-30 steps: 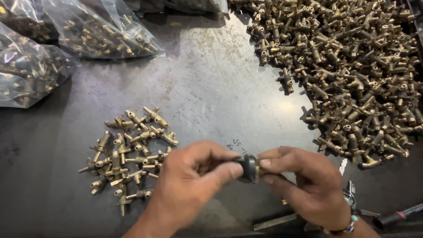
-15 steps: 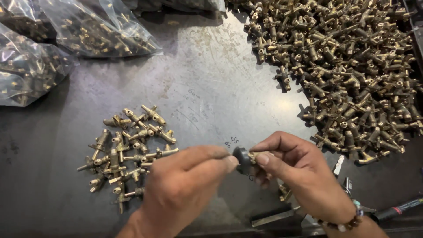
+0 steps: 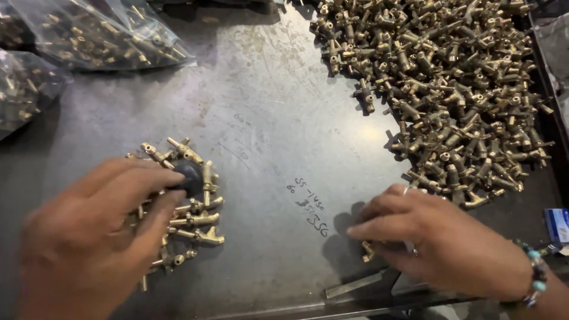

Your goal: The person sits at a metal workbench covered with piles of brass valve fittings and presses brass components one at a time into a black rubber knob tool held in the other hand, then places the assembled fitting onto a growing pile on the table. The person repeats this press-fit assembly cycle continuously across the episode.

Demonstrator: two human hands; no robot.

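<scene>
My left hand (image 3: 89,243) reaches over a small pile of brass fittings (image 3: 198,220) at the lower left. Its fingertips pinch a fitting with a round black cap (image 3: 189,173) and hold it right on top of that pile. My right hand (image 3: 438,243) lies palm down at the lower right, wearing a beaded bracelet. Its fingers are curled over a single brass fitting (image 3: 367,252) that peeks out beneath them on the grey metal table (image 3: 267,118).
A large heap of brass fittings (image 3: 450,89) fills the upper right. Two clear plastic bags of fittings (image 3: 101,35) (image 3: 24,89) lie at the upper left. A flat metal strip (image 3: 355,284) rests by the front edge, and a blue and white packet (image 3: 557,224) sits at the far right.
My hands were together in the middle, both on the black-capped fitting. They have parted: the left carried it to the small pile, and the right dropped to the table on the right.
</scene>
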